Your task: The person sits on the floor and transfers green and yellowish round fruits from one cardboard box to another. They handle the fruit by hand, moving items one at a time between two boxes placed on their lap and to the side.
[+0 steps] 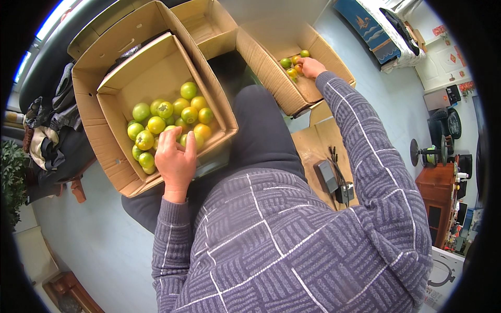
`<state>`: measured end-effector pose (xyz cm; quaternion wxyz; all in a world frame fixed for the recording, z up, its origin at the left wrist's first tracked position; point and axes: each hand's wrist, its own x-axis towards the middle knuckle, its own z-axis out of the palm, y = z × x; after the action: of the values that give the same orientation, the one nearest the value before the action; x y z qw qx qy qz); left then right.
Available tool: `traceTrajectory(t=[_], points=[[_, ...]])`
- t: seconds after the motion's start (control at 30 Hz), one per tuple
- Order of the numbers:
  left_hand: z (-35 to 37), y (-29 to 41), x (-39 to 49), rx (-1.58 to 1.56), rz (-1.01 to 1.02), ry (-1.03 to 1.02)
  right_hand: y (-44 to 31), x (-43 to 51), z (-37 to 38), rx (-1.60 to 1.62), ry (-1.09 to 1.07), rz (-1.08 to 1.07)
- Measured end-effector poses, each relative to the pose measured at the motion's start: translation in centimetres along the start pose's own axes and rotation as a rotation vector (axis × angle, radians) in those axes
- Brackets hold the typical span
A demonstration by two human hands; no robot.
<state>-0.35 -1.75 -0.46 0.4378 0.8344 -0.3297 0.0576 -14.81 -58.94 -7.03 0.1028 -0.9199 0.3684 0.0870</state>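
Note:
Green and yellowish tomatoes [156,125] are heaped in the near part of an inner cardboard box [137,80], which sits within a larger cardboard box [88,94]. Over the near edge reaches my left hand [175,156], its thumb apart from its fingers, just above the tomatoes; no tomato shows between them. My right hand [312,68] is down in another cardboard box [270,74] at the right. Its fingertips touch a reddish-orange tomato [299,69] amid several green and orange tomatoes [285,62]. Whether the fingers close around it is hidden.
A further cardboard box [203,23] stands behind. Beside my right leg, a wooden surface [311,141] bears a grey device [325,176] and a black adapter with cables [345,192]. Clothes [45,144] lie on a dark seat at left, near a leafy plant [13,180].

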Motion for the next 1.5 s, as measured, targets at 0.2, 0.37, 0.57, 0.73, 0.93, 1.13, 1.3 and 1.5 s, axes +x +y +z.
traceTrajectory(t=[0.2, 0.37, 0.57, 0.73, 0.93, 1.13, 1.3, 1.5], points=[[-0.1, 0.1, 0.0, 0.004, -0.021, -0.01, 0.1, -0.7, -0.4, 0.015, 0.001, 0.047], [-0.1, 0.1, 0.1, 0.017, -0.009, -0.005, 1.5, -1.3, 2.2, -0.151, -0.179, -0.127], [0.1, -0.1, 0.0, 0.022, 0.009, 0.006, 0.4, -2.8, 1.3, -0.184, -0.098, -0.053], [0.2, -0.3, 0.2, 0.046, 0.075, 0.027, -8.5, -7.5, -3.2, 0.389, 0.531, -0.289], [-0.7, 0.2, 0.0, -0.103, 0.167, -0.048, -22.5, -21.6, -2.6, 0.712, 0.532, -0.785], [-1.6, 0.7, 0.6, -0.308, 0.21, -0.145, -32.5, -26.5, 1.1, 0.766, 0.488, -1.036], [-0.9, 0.4, 0.5, -0.226, 0.021, -0.124, -33.1, -26.1, 2.3, 0.877, 0.534, -1.021], [-0.1, -0.2, 0.2, -0.055, 0.022, 0.135, -29.9, -25.4, 3.4, 0.9, 0.57, -1.012]])
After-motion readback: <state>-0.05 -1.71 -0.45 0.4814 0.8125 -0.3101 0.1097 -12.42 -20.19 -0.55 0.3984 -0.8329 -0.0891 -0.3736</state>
